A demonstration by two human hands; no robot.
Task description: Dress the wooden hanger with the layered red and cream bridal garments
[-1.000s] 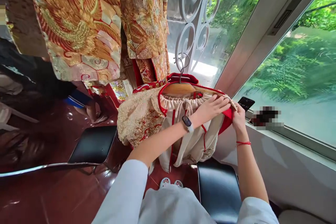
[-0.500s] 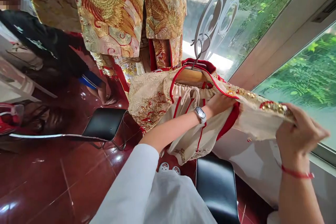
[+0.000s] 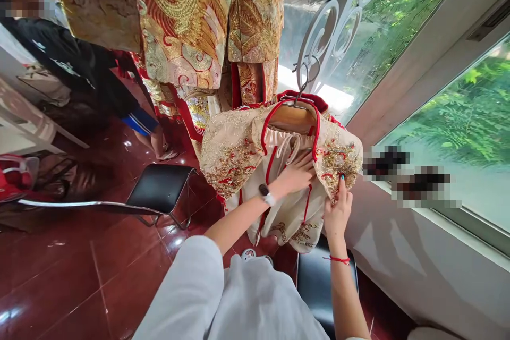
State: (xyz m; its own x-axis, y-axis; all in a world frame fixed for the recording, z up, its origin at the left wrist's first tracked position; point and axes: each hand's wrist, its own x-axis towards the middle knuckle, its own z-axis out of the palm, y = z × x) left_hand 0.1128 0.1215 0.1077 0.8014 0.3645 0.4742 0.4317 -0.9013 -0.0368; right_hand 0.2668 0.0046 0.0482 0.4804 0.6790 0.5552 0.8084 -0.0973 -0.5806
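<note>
Hanging at centre frame from a wooden hanger [image 3: 294, 116], the cream embroidered garment [image 3: 233, 149] has its right-side panel [image 3: 338, 151] folded in, no longer stretched toward the frame's right edge, so I now have both hands working close together. My left hand [image 3: 298, 175], fingers loosely spread, lies across the pale inner cloth [image 3: 292, 213]; my right hand [image 3: 338, 206] touches the panel's lower corner, fingers partly bent, whether pinching I cannot tell.

The cream garment [image 3: 231, 141] I'm holding has red trim [image 3: 264, 135] and gold-and-red embroidery [image 3: 233, 176]; my bracelet [image 3: 338, 260] is red, my sleeve [image 3: 185, 279] plain white, the floor [image 3: 56, 271] dark red.
</note>
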